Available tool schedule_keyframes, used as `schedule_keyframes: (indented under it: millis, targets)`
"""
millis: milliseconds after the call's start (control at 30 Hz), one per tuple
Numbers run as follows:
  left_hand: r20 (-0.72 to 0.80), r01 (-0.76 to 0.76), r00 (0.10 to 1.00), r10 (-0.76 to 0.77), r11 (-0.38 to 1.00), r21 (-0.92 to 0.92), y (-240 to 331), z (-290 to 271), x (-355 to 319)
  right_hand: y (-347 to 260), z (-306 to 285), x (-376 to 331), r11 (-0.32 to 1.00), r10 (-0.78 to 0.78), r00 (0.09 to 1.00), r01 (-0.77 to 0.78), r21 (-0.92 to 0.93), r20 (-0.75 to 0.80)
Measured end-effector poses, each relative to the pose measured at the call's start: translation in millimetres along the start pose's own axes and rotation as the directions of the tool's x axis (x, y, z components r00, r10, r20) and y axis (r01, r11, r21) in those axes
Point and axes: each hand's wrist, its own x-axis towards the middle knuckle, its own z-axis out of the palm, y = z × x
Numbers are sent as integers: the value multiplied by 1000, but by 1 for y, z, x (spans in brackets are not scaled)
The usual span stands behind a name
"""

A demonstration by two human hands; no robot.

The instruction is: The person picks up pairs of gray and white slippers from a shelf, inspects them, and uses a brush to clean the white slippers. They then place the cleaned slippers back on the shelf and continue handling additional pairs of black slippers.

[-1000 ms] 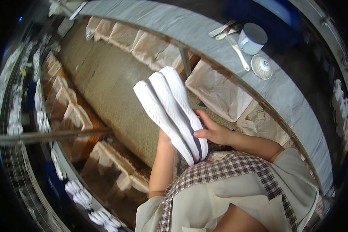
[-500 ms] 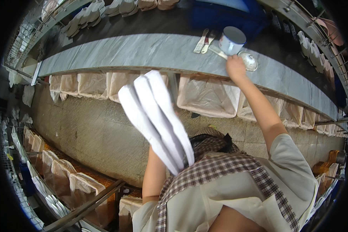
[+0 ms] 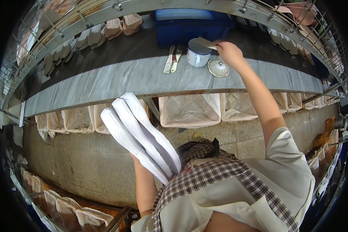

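Note:
My left forearm carries up to a bundle of several white shoe soles (image 3: 125,133), held upright and leaning to the left. The fingers of my left hand (image 3: 134,157) are hidden behind the soles. Over the mouth of a white enamel mug (image 3: 193,55) with a dark rim, my right hand (image 3: 229,52) grips a flat brush (image 3: 206,43) by its handle. The brush head lies across the mug's opening. A round metal lid (image 3: 218,68) rests on the counter just right of the mug. Left of it lie other flat brushes (image 3: 168,60).
A grey marble-patterned counter (image 3: 116,77) runs across in front of me. A blue crate (image 3: 189,29) stands behind the mug, with rows of shoe soles (image 3: 89,35) to both sides. Lined baskets (image 3: 189,112) sit below the counter edge. A wire rack (image 3: 150,7) spans the top.
My right hand has lifted the brush from beside the mug to over its rim. The view has shifted, so the counter appears lower and further left. My left hand still holds the soles.

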Motion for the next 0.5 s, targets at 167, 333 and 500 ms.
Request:
schedule_keyframes:
  millis: [167,333,500]
  targets:
    - [-23,-13,1000,13,1000,15,-5,2,-3,6,4,33,989,24,952,22,-147,304]
    - [-52,-47,997,48,999,22,-14,10,-11,29,0,31,998,-44,985,49,-27,165]
    - [-87,-74,993,79,995,64,-24,9,-14,8,-26,4,979,-95,987,69,193,128]
